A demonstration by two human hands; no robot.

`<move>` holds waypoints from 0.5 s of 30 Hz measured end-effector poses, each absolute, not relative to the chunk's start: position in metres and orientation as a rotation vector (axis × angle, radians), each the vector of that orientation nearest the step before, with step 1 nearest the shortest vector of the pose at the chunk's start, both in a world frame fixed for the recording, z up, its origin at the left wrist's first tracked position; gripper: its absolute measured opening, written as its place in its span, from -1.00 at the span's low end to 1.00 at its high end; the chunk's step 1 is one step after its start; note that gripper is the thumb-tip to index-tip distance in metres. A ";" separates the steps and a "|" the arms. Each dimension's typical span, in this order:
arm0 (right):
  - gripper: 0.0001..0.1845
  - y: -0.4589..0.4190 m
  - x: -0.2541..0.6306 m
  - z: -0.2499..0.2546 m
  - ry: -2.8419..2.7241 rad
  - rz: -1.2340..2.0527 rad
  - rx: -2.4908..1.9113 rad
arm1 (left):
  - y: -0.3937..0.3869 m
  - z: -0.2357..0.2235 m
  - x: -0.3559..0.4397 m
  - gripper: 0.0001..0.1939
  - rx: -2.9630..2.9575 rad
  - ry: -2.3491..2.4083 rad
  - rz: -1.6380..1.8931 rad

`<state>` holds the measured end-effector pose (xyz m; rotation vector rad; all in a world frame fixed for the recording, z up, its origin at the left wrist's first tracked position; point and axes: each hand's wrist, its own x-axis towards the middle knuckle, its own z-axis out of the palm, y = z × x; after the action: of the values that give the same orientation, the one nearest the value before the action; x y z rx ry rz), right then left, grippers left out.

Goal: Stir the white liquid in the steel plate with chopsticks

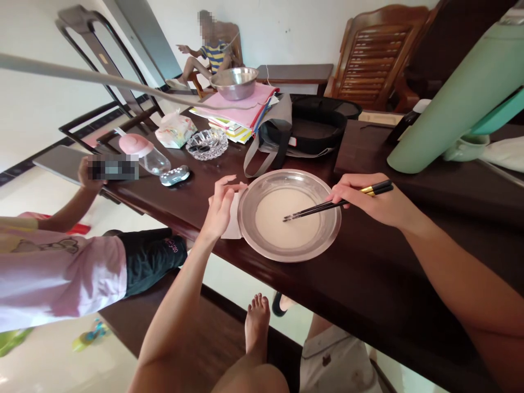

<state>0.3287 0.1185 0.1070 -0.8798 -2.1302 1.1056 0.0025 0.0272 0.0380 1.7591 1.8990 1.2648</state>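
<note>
A wide metal bowl stands on the dark wooden table, holding a pale, creamy liquid. My right hand grips a pair of black chopsticks with gold bands, and their tips dip into the liquid left of the bowl's right rim. At the bowl's left side is my left hand, its fingers loosely spread and bent near the rim. A white card or paper lies between that hand and the bowl; whether the fingers press on it I cannot tell.
Behind the bowl are a black and grey bag, stacked books under a steel bowl, a glass ashtray, a tissue pack and a pink-topped bottle. A green cylinder leans at right. A person sits left; another sits behind.
</note>
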 end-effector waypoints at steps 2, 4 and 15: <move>-0.65 0.119 0.330 0.108 -2.128 1.106 -0.889 | 0.032 0.032 -0.009 -0.61 1.713 2.024 1.122; -0.65 0.119 0.331 0.110 -2.118 1.106 -0.897 | 0.028 0.027 -0.017 -0.60 1.722 2.130 0.961; -0.64 0.118 0.332 0.109 -2.101 1.119 -0.902 | 0.006 0.012 -0.015 -0.80 2.354 2.273 0.579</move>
<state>0.3317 0.1177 0.1091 -0.9015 -2.1010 1.1193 -0.0153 0.0056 0.0116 2.3542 2.2731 0.5785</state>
